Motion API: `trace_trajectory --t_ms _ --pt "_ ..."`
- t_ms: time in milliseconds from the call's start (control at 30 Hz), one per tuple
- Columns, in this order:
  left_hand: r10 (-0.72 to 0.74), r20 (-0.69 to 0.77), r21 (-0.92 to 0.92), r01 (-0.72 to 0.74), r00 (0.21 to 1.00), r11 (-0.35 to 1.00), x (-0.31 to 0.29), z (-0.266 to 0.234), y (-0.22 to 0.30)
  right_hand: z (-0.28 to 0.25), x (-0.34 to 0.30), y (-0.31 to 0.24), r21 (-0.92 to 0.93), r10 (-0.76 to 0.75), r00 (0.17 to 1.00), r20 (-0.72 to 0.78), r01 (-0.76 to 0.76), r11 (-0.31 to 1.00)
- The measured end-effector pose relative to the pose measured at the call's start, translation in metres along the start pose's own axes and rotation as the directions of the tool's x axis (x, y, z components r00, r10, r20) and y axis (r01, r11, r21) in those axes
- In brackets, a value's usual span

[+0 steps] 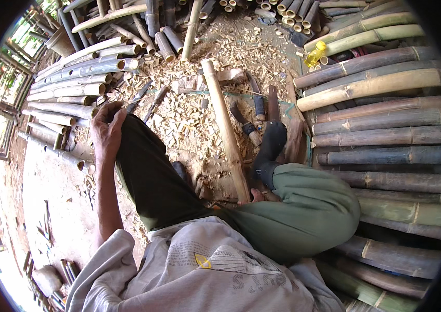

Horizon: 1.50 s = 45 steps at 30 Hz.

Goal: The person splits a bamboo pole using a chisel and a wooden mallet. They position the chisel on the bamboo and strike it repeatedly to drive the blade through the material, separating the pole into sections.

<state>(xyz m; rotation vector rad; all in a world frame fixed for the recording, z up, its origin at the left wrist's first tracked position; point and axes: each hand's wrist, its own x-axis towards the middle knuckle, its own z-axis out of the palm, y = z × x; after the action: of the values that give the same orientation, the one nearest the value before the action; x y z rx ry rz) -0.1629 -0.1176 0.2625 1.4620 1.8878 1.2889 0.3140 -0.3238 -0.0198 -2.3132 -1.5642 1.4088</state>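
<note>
My left hand (108, 127) is raised beside my left knee. Its fingers curl loosely, the thumb stands apart from them, and I see nothing held. A long, pale, peeled wooden pole (220, 119) leans between my legs, its lower end by my right thigh. Next to that end, bits of skin show past the thigh, probably fingertips of my right hand (257, 195). The rest of that hand and its arm are hidden, so its grip is unclear. A pale wood block (192, 84) lies behind the pole. Dark-handled tools, one of them a curved blade (256, 99), lie to its right.
Wood chips (179, 117) cover the ground ahead. Cut bamboo poles (381, 130) are stacked along my right side, with a yellow bottle (316, 53) at their far end. More bamboo (83, 67) lies at left. Two narrow tools, one a dark-handled knife (155, 103), lie beyond my left knee.
</note>
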Motion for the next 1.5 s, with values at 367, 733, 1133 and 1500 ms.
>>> trace_trajectory --t_ms 367,733,1133,1500 --pt "-0.309 0.353 -0.378 0.436 0.883 0.817 0.087 -0.021 -0.067 -0.009 -0.003 -0.009 -0.014 0.062 0.998 -0.032 -0.062 0.998" --pt "-0.495 0.598 0.277 0.418 0.63 0.865 0.208 0.14 -0.199 -0.02 0.004 -0.025 0.034 0.247 0.969 0.024 -0.248 0.968" --pt "-0.278 0.533 0.409 0.044 0.8 0.912 0.203 0.206 -0.256 -0.172 0.081 -0.037 0.08 0.491 0.849 -0.194 -0.485 0.871" --pt "-0.605 0.497 -0.622 0.742 0.622 0.251 0.288 0.274 -0.107 -0.186 0.149 -0.03 0.09 0.382 0.76 -0.525 -0.397 0.913"
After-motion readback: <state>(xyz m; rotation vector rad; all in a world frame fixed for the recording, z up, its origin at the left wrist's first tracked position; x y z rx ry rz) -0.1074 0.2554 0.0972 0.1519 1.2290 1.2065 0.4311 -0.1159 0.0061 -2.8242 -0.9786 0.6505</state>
